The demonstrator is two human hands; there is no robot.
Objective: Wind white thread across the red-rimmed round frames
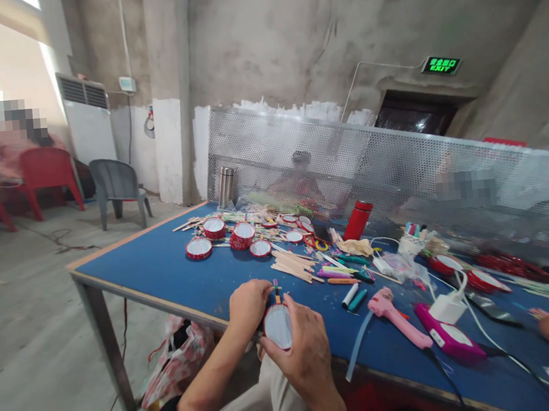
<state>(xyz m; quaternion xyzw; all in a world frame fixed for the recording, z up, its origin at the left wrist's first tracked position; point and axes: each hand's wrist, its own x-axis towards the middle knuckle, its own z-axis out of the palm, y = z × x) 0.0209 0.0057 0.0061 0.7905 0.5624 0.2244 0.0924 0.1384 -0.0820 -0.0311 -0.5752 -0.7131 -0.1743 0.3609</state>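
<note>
Both my hands hold a small round toy drum (277, 325) with a white face and red rim, just above the near edge of the blue table (175, 270). My left hand (248, 304) is closed on its left side. My right hand (300, 343) wraps round its right and lower side. A thin coloured stick (276, 289) pokes up from the drum between my hands.
Several finished drums (229, 235), wooden sticks (292, 265) and coloured markers lie mid-table. A pink glue gun (396, 317), a magenta device (449, 338), white cables and a red bottle (357, 220) sit to the right. A perforated metal screen (395, 170) backs the table. Chairs stand at left.
</note>
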